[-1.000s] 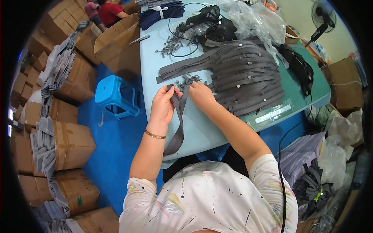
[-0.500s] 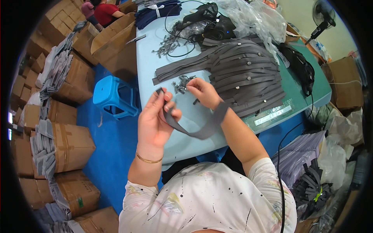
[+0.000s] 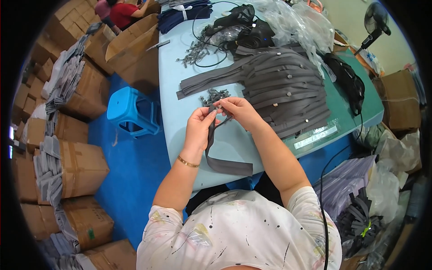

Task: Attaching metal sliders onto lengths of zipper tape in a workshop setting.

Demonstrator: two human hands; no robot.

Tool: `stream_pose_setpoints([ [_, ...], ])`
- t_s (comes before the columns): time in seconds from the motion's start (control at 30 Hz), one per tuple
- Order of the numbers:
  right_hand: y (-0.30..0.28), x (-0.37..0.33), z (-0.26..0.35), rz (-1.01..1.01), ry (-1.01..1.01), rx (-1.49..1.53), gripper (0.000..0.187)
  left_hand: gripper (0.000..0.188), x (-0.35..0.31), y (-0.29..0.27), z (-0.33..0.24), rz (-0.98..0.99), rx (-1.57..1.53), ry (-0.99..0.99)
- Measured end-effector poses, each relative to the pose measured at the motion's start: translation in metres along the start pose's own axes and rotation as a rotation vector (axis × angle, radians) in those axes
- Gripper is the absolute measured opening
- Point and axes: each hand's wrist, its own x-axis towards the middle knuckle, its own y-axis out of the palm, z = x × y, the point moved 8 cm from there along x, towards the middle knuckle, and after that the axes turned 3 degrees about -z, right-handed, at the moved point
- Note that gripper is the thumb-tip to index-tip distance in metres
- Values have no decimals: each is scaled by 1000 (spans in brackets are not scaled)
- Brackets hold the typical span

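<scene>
My left hand [image 3: 198, 128] pinches one end of a dark grey fabric strip [image 3: 229, 167] that looks like zipper tape. Below the fingers the strip hangs down, bends and lies on the table with its flat end pointing right. Against that pinched end, the fingertips of my right hand [image 3: 240, 112] close on a small grey piece, partly hidden between them. Just beyond both hands is a little heap of small grey pieces [image 3: 215, 95], perhaps zipper sliders. Right of it, many similar strips [image 3: 283, 90] lie layered in a wide stack, with small shiny bits on top.
Farther back on the table [image 3: 180, 130] lie another heap of small parts [image 3: 195, 54], a black cable, dark bundles and clear plastic bags [image 3: 297, 22]. A blue stool [image 3: 128, 105] stands left, before rows of cardboard boxes [image 3: 83, 168]. A black fan [image 3: 375, 22] is at far right.
My right hand has come away from the small heap to meet my left. My left hand has moved forward and right with the strip, whose loose end has dropped from my right forearm to the table.
</scene>
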Motion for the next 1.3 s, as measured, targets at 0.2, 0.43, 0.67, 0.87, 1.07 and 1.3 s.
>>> stream_pose_setpoints([
  [0.2,4,-3,1,-19,-29,-122,23,15,0,-12,11,-62,-91,-89],
  [0.43,-3,2,-11,47,9,-314,26,15,-1,-13,12,0,80,-97],
  [0.67,-1,-2,-4,66,-13,-401,25,12,-4,-11,20,50,110,-176],
  [0.87,0,-7,5,66,-30,-454,24,12,-3,-10,23,81,106,-231],
  [1.07,1,-8,11,51,-80,-537,23,13,-4,-11,26,96,85,-268],
  [1.3,0,-4,4,59,-132,-523,22,15,-3,-12,32,69,-22,-323],
])
